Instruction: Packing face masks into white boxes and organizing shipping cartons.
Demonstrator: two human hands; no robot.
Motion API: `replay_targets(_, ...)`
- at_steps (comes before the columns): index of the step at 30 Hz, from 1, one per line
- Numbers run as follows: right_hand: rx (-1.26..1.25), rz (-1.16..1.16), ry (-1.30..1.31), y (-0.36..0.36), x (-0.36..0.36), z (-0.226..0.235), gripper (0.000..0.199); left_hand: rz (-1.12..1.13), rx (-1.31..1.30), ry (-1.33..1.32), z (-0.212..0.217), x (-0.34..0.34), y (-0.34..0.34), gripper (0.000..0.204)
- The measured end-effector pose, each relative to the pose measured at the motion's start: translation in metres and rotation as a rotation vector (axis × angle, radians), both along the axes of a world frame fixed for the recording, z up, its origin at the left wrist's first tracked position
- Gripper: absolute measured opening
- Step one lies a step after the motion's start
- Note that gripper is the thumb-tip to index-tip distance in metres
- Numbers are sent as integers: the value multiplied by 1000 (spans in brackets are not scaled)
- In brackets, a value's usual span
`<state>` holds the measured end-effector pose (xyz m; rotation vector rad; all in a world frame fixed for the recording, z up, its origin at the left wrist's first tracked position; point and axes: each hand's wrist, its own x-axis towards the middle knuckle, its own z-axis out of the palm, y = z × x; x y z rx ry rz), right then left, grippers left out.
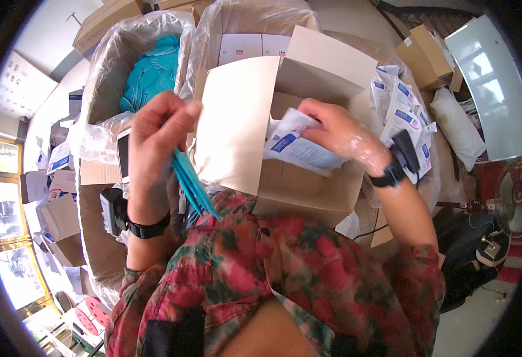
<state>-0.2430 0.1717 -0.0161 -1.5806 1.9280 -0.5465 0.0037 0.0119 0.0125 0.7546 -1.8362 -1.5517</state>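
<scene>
Head view looks down over a red, floral-patterned shirt (285, 262) onto an open cardboard box (297, 178) held at the picture's centre, its pale flap (234, 119) raised toward 11 o'clock.

At 9 o'clock of the box, the left hand (154, 134) is raised, thumb and fingers pinched together at the top. Its grip is closed on a bundle of teal strips (191, 184) that hang from the palm and slant down toward 5 o'clock, ending just above the shirt. A black wrist strap (148, 229) circles the left wrist, with a small black device (113, 208) fixed at its 9 o'clock side.

The right hand (338, 134), covered in a thin clear plastic glove, reaches into the box's mouth from 3 o'clock. Its grip is closed on a white sachet with blue print (299, 149), which lies tilted inside the opening, partly over the box's front wall. A second black strap and device (401, 157) sit on the right wrist.

Beyond the box, at 12 o'clock, stands a carton lined with clear plastic (243, 24) holding flat white packs. At 11 o'clock another plastic-lined bin (109, 65) is filled with a heap of teal items (151, 74). At 2 o'clock of the held box, more white-and-blue sachets (401, 104) are piled in a loose stack, just beside the right wrist. Smaller cardboard cartons (424, 53) lie farther out at 1 o'clock, and a stand fan (514, 196) is at 3 o'clock on the floor.
</scene>
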Motion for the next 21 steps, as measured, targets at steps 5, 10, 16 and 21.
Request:
replay_targets(5,-326,-15,155,30,23,50,26,-229,-195,-44,-1,-37,26,38)
replay_targets(10,-298,-118,51,44,27,71,34,-466,-58,-80,-2,-50,42,22)
replay_targets(16,-564,19,166,42,28,52,37,-434,8,-23,8,-54,50,19)
replay_targets(21,-540,-7,382,38,33,55,24,-476,49,-117,27,-52,58,19)
